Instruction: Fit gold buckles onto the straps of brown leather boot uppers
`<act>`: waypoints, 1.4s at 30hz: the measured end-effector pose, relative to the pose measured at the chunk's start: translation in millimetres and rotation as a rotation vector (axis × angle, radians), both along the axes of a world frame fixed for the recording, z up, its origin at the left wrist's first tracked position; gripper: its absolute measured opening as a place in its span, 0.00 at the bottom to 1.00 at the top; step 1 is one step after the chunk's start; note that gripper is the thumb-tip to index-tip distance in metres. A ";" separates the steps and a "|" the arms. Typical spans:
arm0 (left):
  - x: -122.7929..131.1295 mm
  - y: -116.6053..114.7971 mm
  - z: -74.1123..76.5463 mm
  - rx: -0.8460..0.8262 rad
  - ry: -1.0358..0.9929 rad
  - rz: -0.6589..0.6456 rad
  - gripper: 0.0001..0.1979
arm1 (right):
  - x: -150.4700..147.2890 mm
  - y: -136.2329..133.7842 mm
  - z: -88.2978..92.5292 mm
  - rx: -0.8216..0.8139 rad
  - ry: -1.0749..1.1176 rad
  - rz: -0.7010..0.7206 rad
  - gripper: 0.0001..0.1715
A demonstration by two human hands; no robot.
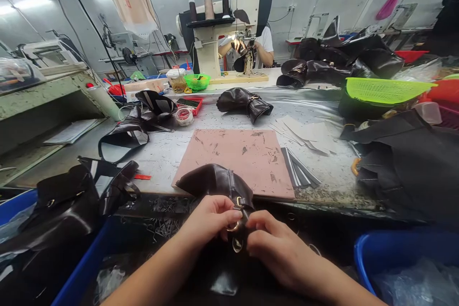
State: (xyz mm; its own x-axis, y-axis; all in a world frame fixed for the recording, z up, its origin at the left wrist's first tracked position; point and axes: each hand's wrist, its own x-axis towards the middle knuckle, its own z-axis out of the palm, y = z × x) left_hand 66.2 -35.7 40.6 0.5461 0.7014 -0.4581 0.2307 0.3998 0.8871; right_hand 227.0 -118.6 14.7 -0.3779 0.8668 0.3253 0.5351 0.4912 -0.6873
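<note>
A dark, glossy leather boot upper [215,179] lies over the near edge of a pinkish work board [236,153] and hangs down in front of me. It carries a strap with gold-coloured metal rings [237,245]. My left hand [218,215] pinches the strap beside a ring, thumb on top. From the other side, my right hand [274,244] has its curled fingers against the same strap. What lies between the right fingertips is mostly hidden.
Another boot upper [244,103] rests behind the board, with more uppers [125,129] at left. Dark strips [299,167] and white paper pieces [304,136] lie at right. Blue bins [366,258] flank me. A person [263,45] works behind a sewing machine [211,43].
</note>
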 end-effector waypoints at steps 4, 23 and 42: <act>0.3 1.7 -2.8 -0.013 -0.018 0.011 0.18 | 2.8 -1.4 3.3 0.063 -0.020 0.079 0.22; -1.8 0.0 -2.6 -0.018 0.059 -0.031 0.16 | 4.0 4.7 -2.7 -0.267 0.483 -0.173 0.13; -2.4 0.6 -1.1 -0.045 -0.020 -0.199 0.16 | -3.3 14.8 -3.0 -0.740 0.983 -0.215 0.16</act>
